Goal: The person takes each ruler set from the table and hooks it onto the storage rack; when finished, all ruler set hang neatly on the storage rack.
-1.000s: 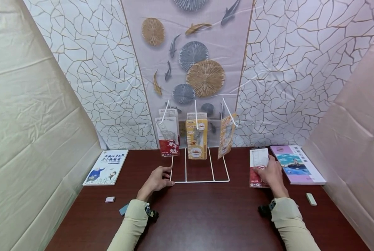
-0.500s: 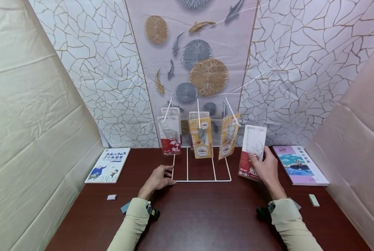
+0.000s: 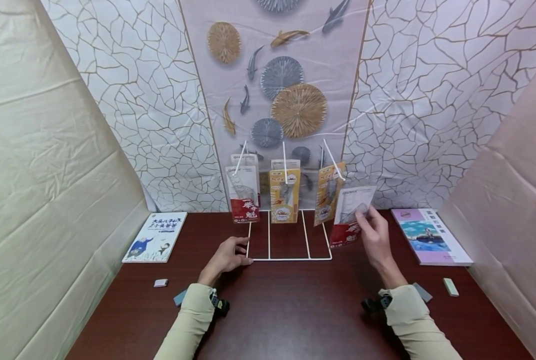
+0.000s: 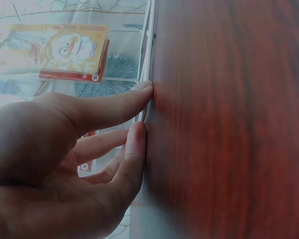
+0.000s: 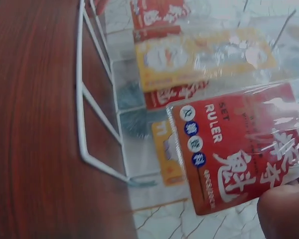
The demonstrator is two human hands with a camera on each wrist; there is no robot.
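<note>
My right hand (image 3: 376, 237) pinches a red-and-white ruler set pack (image 3: 352, 212) by its right side, held up and tilted off the table. In the right wrist view the red ruler set pack (image 5: 239, 149) reads "SET RULER", with a thumb at its edge. My left hand (image 3: 227, 256) holds the front left corner of the white wire display rack (image 3: 290, 260), thumb and fingers on the base wire. From the rack's left prong hangs a red-and-white pack (image 3: 244, 195); a yellow duck pack (image 3: 284, 200) fronts the middle prong. Another yellow pack (image 3: 326, 192) hangs on the right prong, beside the held pack.
A book (image 3: 155, 237) lies at the left and a purple-and-white book (image 3: 430, 237) at the right. Small erasers, one white (image 3: 160, 283) and one pale green (image 3: 450, 287), lie nearer. Blue pieces show partly beside both sleeves. A patterned cloth wall (image 3: 160, 100) stands behind the table.
My right hand has lifted the red-and-white ruler set pack off the table and brought it left, near the right prong. My left hand stays on the rack's corner.
</note>
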